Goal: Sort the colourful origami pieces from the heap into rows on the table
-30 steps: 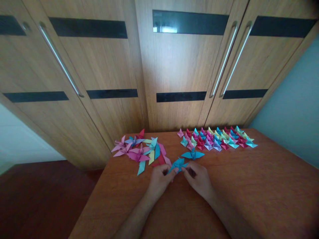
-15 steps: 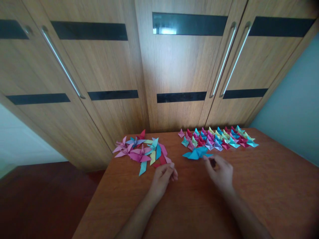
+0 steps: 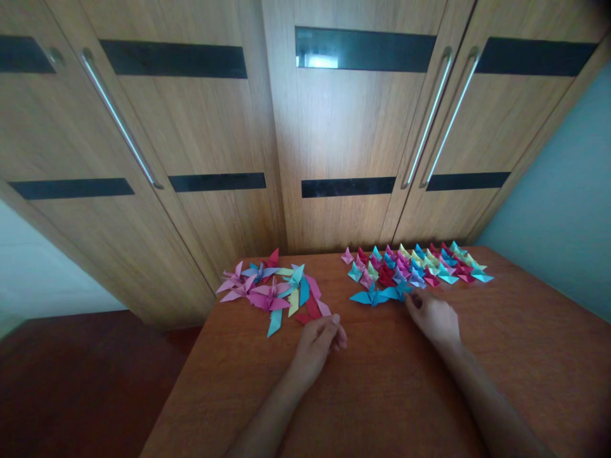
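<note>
Two blue paper cranes lie side by side in front of the rows of small folded papers (image 3: 401, 275). The left blue crane (image 3: 372, 296) stands free of any hand. At the right one (image 3: 397, 291), the thumb and fingertips of my right hand (image 3: 434, 318) pinch its right end. My left hand (image 3: 317, 346) rests on the table with its fingers curled together, just in front of a red folded paper (image 3: 311, 309); whether anything is between its fingertips is hidden. Beyond it spreads a loose pile of pink, blue, yellow and red cranes (image 3: 270, 294).
The brown wooden table (image 3: 372, 394) reaches back to a wooden wardrobe (image 3: 334, 222) with metal handles and dark strips. A pale blue wall (image 3: 558, 191) is at the right. Dark red floor (image 3: 86, 375) shows at the left.
My right hand has moved to the right, and the second blue crane now lies apart from the first, to its right. My left hand has shifted slightly right.
</note>
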A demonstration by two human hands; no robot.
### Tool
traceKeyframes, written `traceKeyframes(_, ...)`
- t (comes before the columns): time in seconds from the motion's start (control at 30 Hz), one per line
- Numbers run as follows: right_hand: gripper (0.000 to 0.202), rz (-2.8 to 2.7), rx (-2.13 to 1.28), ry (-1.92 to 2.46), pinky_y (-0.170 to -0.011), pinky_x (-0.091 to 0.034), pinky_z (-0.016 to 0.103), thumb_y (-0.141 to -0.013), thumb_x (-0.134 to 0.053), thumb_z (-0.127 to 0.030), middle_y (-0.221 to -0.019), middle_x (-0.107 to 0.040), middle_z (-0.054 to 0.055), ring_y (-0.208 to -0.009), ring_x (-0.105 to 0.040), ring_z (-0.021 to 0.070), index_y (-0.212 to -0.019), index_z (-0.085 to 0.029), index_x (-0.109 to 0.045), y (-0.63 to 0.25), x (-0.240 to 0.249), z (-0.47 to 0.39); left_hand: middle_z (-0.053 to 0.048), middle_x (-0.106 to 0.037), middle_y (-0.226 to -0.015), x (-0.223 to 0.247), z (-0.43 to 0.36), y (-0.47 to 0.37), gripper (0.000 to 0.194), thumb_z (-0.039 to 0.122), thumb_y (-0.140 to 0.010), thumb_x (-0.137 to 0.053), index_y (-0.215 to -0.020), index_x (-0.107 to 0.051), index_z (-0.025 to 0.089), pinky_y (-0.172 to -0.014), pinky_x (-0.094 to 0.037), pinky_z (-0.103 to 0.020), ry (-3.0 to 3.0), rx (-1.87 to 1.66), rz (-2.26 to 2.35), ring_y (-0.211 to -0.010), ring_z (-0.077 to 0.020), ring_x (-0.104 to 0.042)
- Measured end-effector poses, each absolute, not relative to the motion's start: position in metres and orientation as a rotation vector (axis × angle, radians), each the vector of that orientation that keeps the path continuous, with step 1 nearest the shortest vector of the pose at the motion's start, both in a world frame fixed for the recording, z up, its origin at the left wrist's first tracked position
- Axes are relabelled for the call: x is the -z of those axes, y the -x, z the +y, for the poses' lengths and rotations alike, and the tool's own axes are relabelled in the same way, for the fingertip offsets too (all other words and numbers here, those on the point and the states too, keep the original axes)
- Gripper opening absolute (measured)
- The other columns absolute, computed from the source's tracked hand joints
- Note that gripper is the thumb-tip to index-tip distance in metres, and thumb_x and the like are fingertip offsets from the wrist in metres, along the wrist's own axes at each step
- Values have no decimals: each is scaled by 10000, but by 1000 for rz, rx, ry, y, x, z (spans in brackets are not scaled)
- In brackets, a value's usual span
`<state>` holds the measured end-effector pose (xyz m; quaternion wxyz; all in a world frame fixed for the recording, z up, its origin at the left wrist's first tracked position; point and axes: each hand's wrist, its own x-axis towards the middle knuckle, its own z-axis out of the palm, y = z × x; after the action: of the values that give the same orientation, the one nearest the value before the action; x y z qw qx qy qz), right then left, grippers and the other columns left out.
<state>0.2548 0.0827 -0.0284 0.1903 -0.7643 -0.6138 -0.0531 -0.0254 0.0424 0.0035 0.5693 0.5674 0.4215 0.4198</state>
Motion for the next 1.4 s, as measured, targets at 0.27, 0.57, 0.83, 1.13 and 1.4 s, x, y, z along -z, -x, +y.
traceKeyframes(0.27,263,-1723,103,2195,-487,-231,228,-852,-460,-441,-781,-659,32,-578,-558,142,-867,-235,-623,-253,28,83,-29,-592,-587,0,42,25,453,503,-846,-419,-632,-596,145,-510,-345,-224,-1344,-976,983,-526,-118,-493)
traceKeyframes(0.57,287,-1732,113,2187,-486,-221,239,-854,-445,-467,-792,-657,35,-593,-582,151,-854,-236,-616,-248,28,81,-37,-601,-600,1,42,25,461,516,-850,-410,-639,-597,151,-492,-338,-216,-1362,-952,1006,-536,-124,-498)
traceKeyframes(0.83,263,-1750,88,2213,-487,-226,233,-853,-456,-443,-753,-648,29,-590,-573,147,-819,-231,-609,-245,26,80,-37,-600,-594,-1,42,25,467,525,-843,-418,-639,-598,146,-496,-345,-217,-1353,-952,1003,-532,-122,-502)
traceKeyframes(1.13,249,-1647,209,2116,-487,-243,228,-842,-482,-419,-736,-660,31,-554,-559,138,-845,-229,-642,-247,23,75,-35,-598,-594,1,42,25,470,522,-848,-408,-638,-597,147,-499,-350,-218,-1354,-960,997,-527,-120,-499)
traceKeyframes(1.4,286,-1878,-126,1487,-565,-367,217,-872,-430,-378,-666,-632,7,-591,-568,126,-741,-204,-615,-177,-3,64,-15,-596,-617,-11,50,41,383,438,-869,-428,-661,-587,158,-540,-381,-220,-1441,-1104,1077,-549,-121,-513)
